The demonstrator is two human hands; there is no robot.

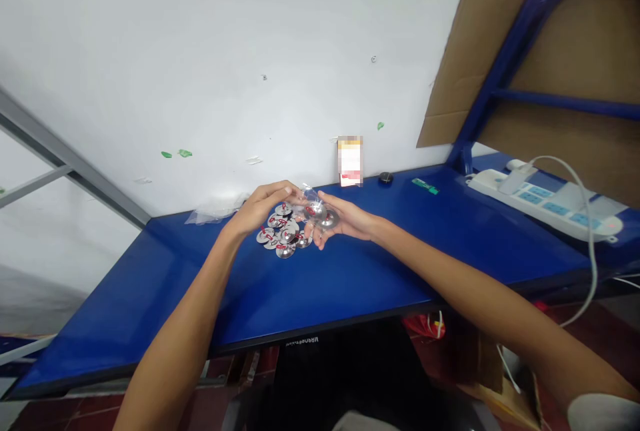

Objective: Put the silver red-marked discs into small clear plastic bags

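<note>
taking clock directions from the two hands, the near edge of the blue table [320, 298] runs across at 6 o'clock, with a stretch of blue surface between it and the pile. at 12 the white wall [310, 51] meets the far edge close behind the hands, so there is little depth that way. the left edge slants from 9 down to 8, with a grey frame [50, 144] at 10. wider tabletop runs between 3 and 4, under the right forearm.

the right hand [345, 214] is half curled, thumb above and fingers below, holding a clear bag [307, 194] and two metal discs [329, 220]; whether both discs lie inside the bag i cannot tell. the left hand [270, 201] bends over the bag's upper side, fingers near together; i cannot tell whether they pinch it. a pile of discs [285, 250] with red loops sits at 8, just below the left hand.

flat clear bags [215, 210] lie at 9. a blurred upright item [350, 161] stands at 1, a black round object [385, 178] at 2, and a green strip [425, 186] just past it. a blue post [500, 61] rises at 2; the white power strip [530, 194] and its looping cable [593, 264] block the side at 3.
</note>
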